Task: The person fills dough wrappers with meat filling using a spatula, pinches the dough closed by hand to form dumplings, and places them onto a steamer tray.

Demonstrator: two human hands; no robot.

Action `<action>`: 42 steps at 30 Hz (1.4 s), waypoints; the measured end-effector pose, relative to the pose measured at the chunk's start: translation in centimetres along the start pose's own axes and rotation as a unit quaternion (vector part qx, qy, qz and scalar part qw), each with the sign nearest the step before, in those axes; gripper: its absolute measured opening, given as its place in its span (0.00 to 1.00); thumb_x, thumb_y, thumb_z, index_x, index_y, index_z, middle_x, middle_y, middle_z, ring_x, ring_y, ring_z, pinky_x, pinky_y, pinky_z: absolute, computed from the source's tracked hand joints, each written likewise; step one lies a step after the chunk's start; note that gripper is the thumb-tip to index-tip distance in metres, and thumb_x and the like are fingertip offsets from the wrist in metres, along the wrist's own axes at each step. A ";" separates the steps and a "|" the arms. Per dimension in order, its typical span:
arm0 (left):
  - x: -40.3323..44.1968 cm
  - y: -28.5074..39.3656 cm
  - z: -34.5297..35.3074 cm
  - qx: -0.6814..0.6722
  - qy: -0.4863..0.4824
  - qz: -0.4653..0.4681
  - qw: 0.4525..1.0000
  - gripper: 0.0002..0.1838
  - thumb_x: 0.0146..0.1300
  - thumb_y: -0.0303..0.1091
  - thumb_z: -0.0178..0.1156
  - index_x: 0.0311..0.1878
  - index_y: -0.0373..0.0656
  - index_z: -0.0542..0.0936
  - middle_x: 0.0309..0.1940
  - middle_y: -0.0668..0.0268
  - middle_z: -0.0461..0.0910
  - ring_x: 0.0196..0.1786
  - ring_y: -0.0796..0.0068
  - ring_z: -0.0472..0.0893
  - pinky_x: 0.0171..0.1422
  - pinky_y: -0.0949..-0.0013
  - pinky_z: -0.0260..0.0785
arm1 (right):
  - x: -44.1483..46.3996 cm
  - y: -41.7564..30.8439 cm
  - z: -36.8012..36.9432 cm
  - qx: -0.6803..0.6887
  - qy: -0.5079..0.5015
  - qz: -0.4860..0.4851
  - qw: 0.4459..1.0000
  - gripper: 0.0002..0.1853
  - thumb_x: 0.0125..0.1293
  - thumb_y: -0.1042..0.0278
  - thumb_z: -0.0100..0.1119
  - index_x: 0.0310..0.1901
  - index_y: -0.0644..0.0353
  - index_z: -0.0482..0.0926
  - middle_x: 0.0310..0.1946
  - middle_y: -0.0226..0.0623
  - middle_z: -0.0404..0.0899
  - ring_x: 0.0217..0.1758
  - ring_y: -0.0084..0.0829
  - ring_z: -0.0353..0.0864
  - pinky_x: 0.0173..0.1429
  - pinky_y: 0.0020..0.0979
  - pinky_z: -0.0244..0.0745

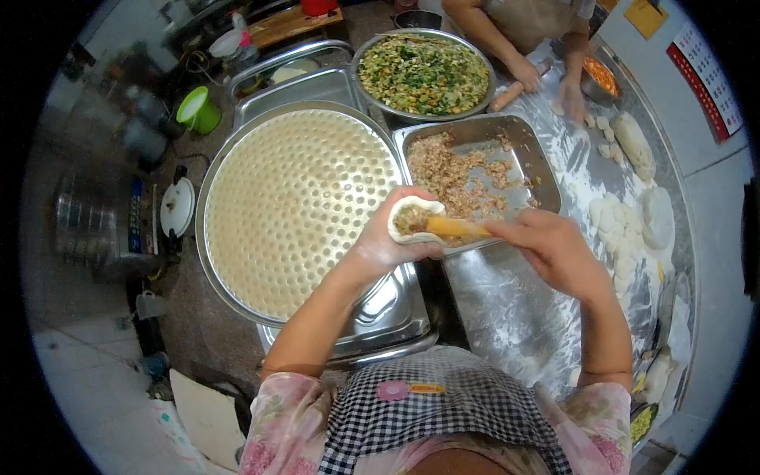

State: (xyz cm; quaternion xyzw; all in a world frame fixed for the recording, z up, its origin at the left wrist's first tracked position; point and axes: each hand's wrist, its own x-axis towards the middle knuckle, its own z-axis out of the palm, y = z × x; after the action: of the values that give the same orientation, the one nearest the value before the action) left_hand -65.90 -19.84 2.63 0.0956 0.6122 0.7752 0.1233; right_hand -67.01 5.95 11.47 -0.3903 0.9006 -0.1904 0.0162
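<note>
A round dough wrapper [415,237] with filling inside is cupped in my left hand [378,241], its edges curving up. My right hand [556,247] grips a yellow spatula [457,228], whose tip touches the filling in the wrapper. Just beyond both hands sits a rectangular metal tray [547,166] of minced filling [451,170], partly used so the bottom shows. To the left lies a large round perforated metal tray [297,206], with my left forearm over its lower right edge.
A big bowl of chopped vegetables [423,75] stands at the back. Across the floured table, a co-worker's hands [524,73] are at a rolling pin [507,96] and dough. Dough pieces [613,226] lie at the right. A green cup [199,110] stands at the left.
</note>
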 end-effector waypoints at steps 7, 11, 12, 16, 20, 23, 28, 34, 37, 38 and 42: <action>-0.2 0.7 -0.2 -0.019 -0.034 -0.009 0.999 0.33 0.45 0.20 0.71 0.54 0.47 0.67 0.46 0.68 0.72 0.51 0.75 0.74 0.56 0.70 0.70 | 0.5 -0.9 2.8 0.026 0.057 -0.033 0.998 0.26 0.55 0.78 0.55 0.57 0.48 0.75 0.28 0.37 0.74 0.31 0.39 0.75 0.37 0.35 0.72; -0.3 0.8 -0.7 0.084 -0.004 0.000 0.996 0.32 0.46 0.22 0.70 0.54 0.47 0.67 0.46 0.68 0.72 0.52 0.74 0.73 0.55 0.69 0.69 | 0.6 -0.4 1.6 0.155 0.028 0.032 0.987 0.24 0.56 0.79 0.53 0.56 0.53 0.74 0.31 0.41 0.78 0.33 0.40 0.78 0.40 0.35 0.73; -0.3 0.9 -0.7 0.131 0.011 0.015 0.991 0.31 0.46 0.23 0.70 0.54 0.47 0.67 0.46 0.68 0.72 0.51 0.74 0.74 0.55 0.68 0.69 | 0.7 -0.8 1.9 0.166 0.036 0.042 0.985 0.23 0.56 0.81 0.52 0.56 0.56 0.75 0.32 0.42 0.78 0.32 0.39 0.78 0.40 0.33 0.73; 0.0 0.4 -0.7 0.264 0.050 0.014 0.963 0.33 0.45 0.22 0.72 0.55 0.47 0.67 0.45 0.66 0.73 0.50 0.73 0.74 0.54 0.70 0.68 | 1.4 -1.7 2.6 0.158 -0.004 0.075 0.985 0.22 0.58 0.77 0.54 0.57 0.57 0.73 0.40 0.49 0.79 0.40 0.47 0.80 0.46 0.38 0.74; 0.1 0.4 -0.7 0.347 0.097 -0.008 0.933 0.28 0.45 0.29 0.70 0.50 0.44 0.69 0.43 0.56 0.75 0.48 0.58 0.77 0.52 0.65 0.68 | 1.4 -1.3 5.0 0.197 -0.009 0.058 0.979 0.21 0.60 0.75 0.53 0.57 0.61 0.72 0.38 0.49 0.80 0.39 0.48 0.79 0.45 0.38 0.74; 0.3 -0.4 -1.0 0.402 0.118 0.004 0.908 0.29 0.43 0.29 0.71 0.50 0.46 0.69 0.41 0.58 0.75 0.46 0.59 0.77 0.51 0.65 0.69 | 1.6 -1.5 5.9 0.313 -0.070 0.128 0.939 0.19 0.64 0.72 0.51 0.57 0.63 0.72 0.32 0.43 0.80 0.32 0.40 0.79 0.40 0.35 0.74; 0.4 -1.6 -1.4 0.397 0.137 0.012 0.907 0.27 0.45 0.29 0.70 0.49 0.43 0.69 0.42 0.56 0.74 0.46 0.58 0.77 0.51 0.63 0.68 | 1.2 -0.5 6.3 0.582 -0.162 0.354 0.714 0.17 0.67 0.68 0.48 0.55 0.63 0.75 0.23 0.37 0.77 0.26 0.27 0.74 0.33 0.29 0.71; 0.3 -1.9 -0.8 -0.018 0.113 0.009 0.993 0.32 0.47 0.25 0.70 0.57 0.43 0.68 0.46 0.63 0.75 0.50 0.70 0.76 0.53 0.69 0.71 | 1.0 2.9 8.4 0.143 0.020 0.264 0.954 0.15 0.64 0.69 0.54 0.51 0.62 0.77 0.21 0.40 0.75 0.25 0.28 0.73 0.32 0.29 0.69; -0.3 -2.6 1.0 -0.209 0.086 -0.010 0.974 0.36 0.46 0.20 0.69 0.60 0.42 0.66 0.48 0.62 0.74 0.53 0.69 0.76 0.58 0.69 0.70 | 1.7 0.2 9.9 0.458 0.057 0.274 0.844 0.18 0.62 0.70 0.59 0.53 0.63 0.75 0.31 0.32 0.78 0.33 0.22 0.74 0.38 0.27 0.70; -0.2 -2.7 1.4 -0.269 0.075 -0.015 0.960 0.38 0.45 0.19 0.69 0.62 0.42 0.65 0.49 0.62 0.74 0.53 0.69 0.76 0.59 0.69 0.70 | 2.1 -0.8 9.9 0.544 0.063 0.274 0.791 0.19 0.62 0.71 0.59 0.54 0.64 0.75 0.33 0.30 0.78 0.35 0.21 0.74 0.40 0.26 0.70; -0.6 -1.1 1.9 -0.030 0.005 0.003 1.000 0.43 0.46 0.26 0.73 0.66 0.41 0.62 0.56 0.63 0.72 0.57 0.70 0.74 0.58 0.70 0.69 | 2.7 -3.0 8.9 0.588 0.121 0.226 0.767 0.21 0.62 0.74 0.58 0.58 0.64 0.72 0.38 0.26 0.77 0.40 0.19 0.73 0.45 0.24 0.70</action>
State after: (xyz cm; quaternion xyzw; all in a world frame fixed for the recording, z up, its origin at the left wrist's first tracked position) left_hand -64.64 -18.01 2.03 0.0900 0.5885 0.7943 0.1211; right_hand -65.17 -0.74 4.63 -0.0632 0.6696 -0.7189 0.1757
